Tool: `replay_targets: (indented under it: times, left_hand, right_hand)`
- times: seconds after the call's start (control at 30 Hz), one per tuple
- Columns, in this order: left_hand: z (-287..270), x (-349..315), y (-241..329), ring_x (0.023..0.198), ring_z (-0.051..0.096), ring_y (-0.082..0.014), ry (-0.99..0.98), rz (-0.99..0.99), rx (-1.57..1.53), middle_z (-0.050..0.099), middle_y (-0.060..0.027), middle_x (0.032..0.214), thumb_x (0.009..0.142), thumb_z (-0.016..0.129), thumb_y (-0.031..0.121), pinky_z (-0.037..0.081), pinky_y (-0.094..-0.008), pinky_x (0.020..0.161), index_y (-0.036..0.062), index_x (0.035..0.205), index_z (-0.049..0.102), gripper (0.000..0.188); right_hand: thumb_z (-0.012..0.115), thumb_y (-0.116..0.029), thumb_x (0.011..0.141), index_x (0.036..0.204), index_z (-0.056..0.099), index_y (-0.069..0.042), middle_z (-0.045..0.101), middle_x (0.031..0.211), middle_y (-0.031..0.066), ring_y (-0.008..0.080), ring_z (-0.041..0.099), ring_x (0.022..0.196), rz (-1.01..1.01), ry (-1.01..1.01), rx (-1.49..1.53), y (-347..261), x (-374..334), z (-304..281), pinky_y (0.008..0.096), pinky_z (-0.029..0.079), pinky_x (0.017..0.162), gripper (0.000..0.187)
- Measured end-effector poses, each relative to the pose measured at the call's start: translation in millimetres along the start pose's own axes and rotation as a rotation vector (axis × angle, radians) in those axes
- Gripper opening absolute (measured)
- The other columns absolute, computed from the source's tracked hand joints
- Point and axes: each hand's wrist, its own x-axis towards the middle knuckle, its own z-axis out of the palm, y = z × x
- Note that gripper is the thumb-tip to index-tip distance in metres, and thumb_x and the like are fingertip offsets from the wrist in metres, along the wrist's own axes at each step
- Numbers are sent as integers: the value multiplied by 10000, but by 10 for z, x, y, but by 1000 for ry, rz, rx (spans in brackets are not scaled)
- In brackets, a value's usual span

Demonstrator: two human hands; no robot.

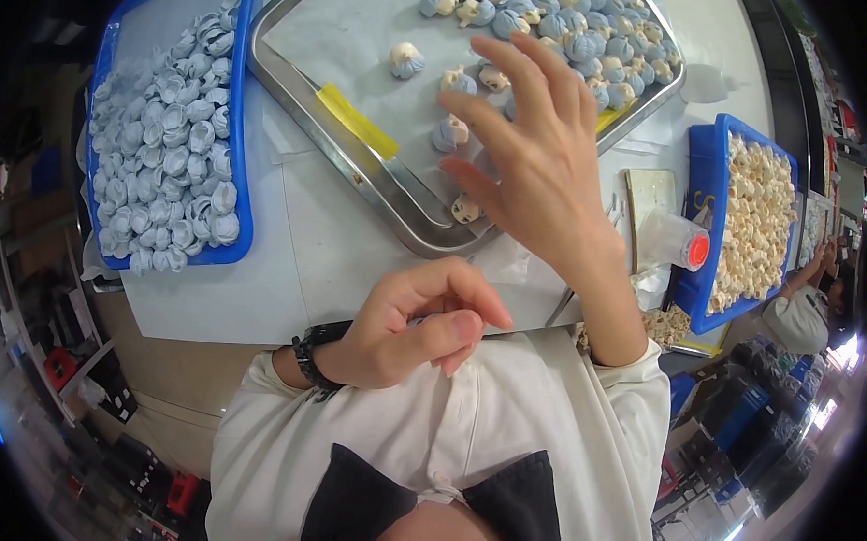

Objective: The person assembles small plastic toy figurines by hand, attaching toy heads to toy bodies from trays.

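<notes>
My right hand (545, 159) reaches over the metal tray (398, 196), fingers spread and apart, with nothing visible in its grasp. Below its thumb, a small cream head (465, 209) with dark face marks lies in the tray's near corner. A few light-blue and cream figure heads (449, 133) lie around its fingertips; several more crowd the tray's far right. Close to my chest, my left hand (412, 328) is closed, its fingers curled in toward the thumb. Whatever it may hold is hidden by the fingers.
At left stands a blue bin (249, 166) of light-blue hollow shells (168, 153). A second blue bin (716, 186) of cream pieces (757, 217) is at right, beside a clear container with a red end (681, 243). Yellow tape (356, 122) marks the tray's rim. Another person (801, 320) sits far right.
</notes>
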Motion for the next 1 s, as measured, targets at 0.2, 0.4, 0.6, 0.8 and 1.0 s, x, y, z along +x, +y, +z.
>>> replay_targets:
  times: [0.2, 0.4, 0.6, 0.8, 1.0]
  left_hand:
    - [10, 37, -18, 570, 466, -63, -1, 30, -4, 504, -41, 765, 858, 443, 108, 388, -203, 533, -27, 954, 507, 177]
    - [3, 16, -27, 569, 470, -65, 63, 76, 54, 503, -46, 766, 858, 468, 145, 381, -199, 523, -28, 949, 498, 198]
    - [-35, 5, -90, 580, 474, -63, 109, 143, 33, 508, -46, 784, 862, 504, 213, 379, -188, 528, -19, 993, 462, 270]
    - [52, 70, -54, 602, 465, -44, 186, 232, 159, 510, -23, 789, 754, 667, 126, 376, -160, 559, -11, 1064, 443, 407]
    - [43, 70, -86, 597, 456, -25, 260, 351, 413, 511, -11, 784, 655, 751, 56, 370, -155, 523, 5, 1029, 492, 458]
  right_hand:
    - [728, -100, 538, 887, 597, -146, 434, 1219, 81, 307, 344, 1173, -30, -78, -37, 48, -47, -19, 419, 327, 888, 376]
    - [598, 59, 542, 875, 545, 10, 581, 864, 127, 232, 543, 691, -72, 28, 576, -52, -212, -390, 315, 425, 642, 340]
    - [595, 55, 531, 898, 542, -7, 585, 793, 122, 223, 526, 686, -6, 32, 650, -165, -411, -600, 304, 404, 606, 376]
    - [601, 21, 493, 883, 551, -43, 582, 769, 74, 214, 518, 655, -42, 72, 557, -240, -460, -552, 297, 377, 591, 398]
    - [610, -36, 507, 898, 565, -79, 585, 789, 39, 189, 532, 650, -68, 176, 469, -274, -560, -465, 279, 364, 594, 396]
